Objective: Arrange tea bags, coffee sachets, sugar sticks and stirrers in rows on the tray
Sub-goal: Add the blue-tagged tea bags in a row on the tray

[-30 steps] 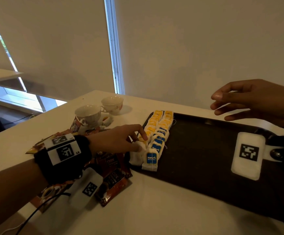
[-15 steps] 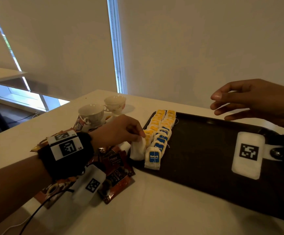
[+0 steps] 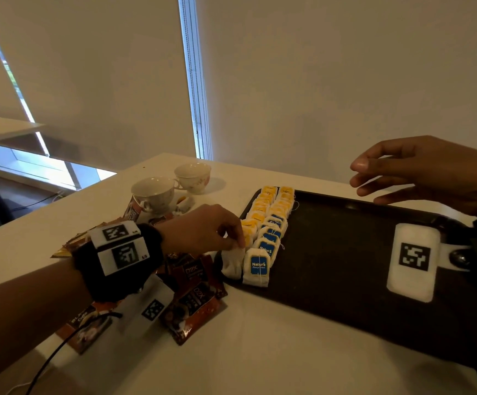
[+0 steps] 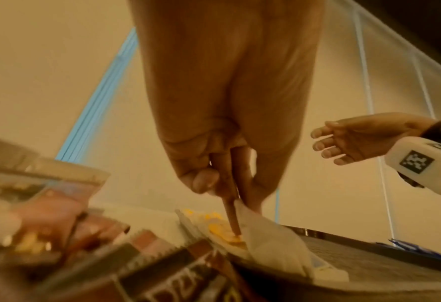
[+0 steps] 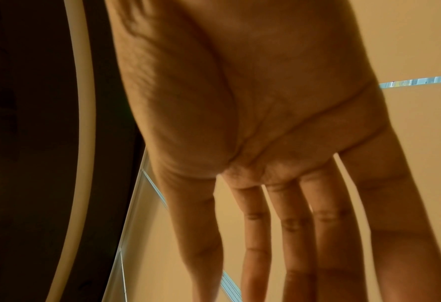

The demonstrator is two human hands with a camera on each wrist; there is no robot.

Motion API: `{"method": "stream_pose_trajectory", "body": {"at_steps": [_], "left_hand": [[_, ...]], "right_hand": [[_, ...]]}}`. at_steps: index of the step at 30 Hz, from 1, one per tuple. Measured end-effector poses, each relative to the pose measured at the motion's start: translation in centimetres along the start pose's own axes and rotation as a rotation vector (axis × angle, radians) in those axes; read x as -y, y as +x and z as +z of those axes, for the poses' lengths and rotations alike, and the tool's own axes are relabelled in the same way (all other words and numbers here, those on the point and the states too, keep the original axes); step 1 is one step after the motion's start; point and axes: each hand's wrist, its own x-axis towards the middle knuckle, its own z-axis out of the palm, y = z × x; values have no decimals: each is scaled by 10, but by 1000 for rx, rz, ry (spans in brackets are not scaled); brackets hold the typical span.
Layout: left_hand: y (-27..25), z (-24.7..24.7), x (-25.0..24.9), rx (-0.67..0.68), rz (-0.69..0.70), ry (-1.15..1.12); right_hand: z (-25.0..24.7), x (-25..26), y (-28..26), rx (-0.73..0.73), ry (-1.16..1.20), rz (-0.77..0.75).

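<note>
A dark brown tray (image 3: 345, 266) lies on the white table. Two rows of tea bags (image 3: 268, 220) run along its left end, yellow-labelled ones at the back and blue-labelled ones nearer me. My left hand (image 3: 203, 229) pinches the top of a white tea bag (image 3: 233, 263) at the near end of the left row, on the tray's left rim. In the left wrist view the fingers (image 4: 229, 190) pinch the top edge of that tea bag (image 4: 270, 239). My right hand (image 3: 419, 175) hovers above the tray's far right part with relaxed, spread fingers (image 5: 291, 235), holding nothing.
Brown coffee sachets (image 3: 194, 297) lie in a heap left of the tray, partly under my left wrist. Two white teacups (image 3: 153, 192) (image 3: 193, 173) stand behind them. The tray's middle and right hold nothing. White blinds hang behind the table.
My left hand has drawn the white tea bag up more upright at the near end of the left row and shifted slightly. The right hand stays hovering in the same place.
</note>
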Motion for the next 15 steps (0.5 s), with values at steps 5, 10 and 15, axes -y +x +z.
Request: {"method": "stream_pose_trajectory", "body": {"at_steps": [5,10,15], "left_hand": [[-9,2,-1,112,-27,182],[-14,13,-3,52,39,223],[-18,15,-2,99,54,219]], "right_hand": [[-2,-1,0,-8,7,-1],[1,2,-1,-4,-4,14],[16,9,-2,16,-52,18]]}}
